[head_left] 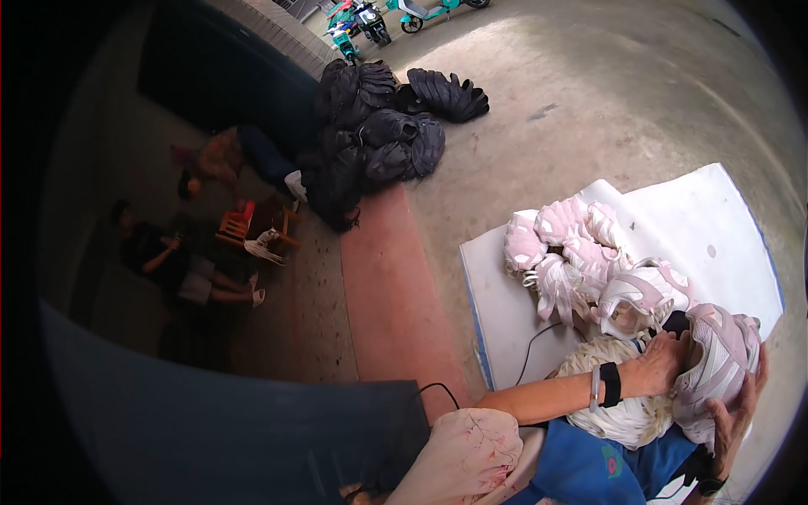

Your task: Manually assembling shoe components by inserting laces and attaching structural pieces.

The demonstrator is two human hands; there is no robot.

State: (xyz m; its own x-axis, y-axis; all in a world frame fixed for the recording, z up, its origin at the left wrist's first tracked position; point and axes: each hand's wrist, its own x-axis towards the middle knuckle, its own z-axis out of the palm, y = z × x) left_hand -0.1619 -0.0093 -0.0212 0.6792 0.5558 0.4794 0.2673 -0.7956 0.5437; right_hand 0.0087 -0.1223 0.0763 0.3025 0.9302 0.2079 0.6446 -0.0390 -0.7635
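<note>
Uppers (715, 358) sit between my hands, beside white strands (619, 421). My right hand (741, 412) clamps their outer side; I cannot tell whether my left hand (656, 368) grips. I'd call this step handling; moving on calls for steady support.

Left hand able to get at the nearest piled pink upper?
Likely yes: the left hand is close by and the piled upper looks uncovered, though the held upper may occupy that hand.
</note>
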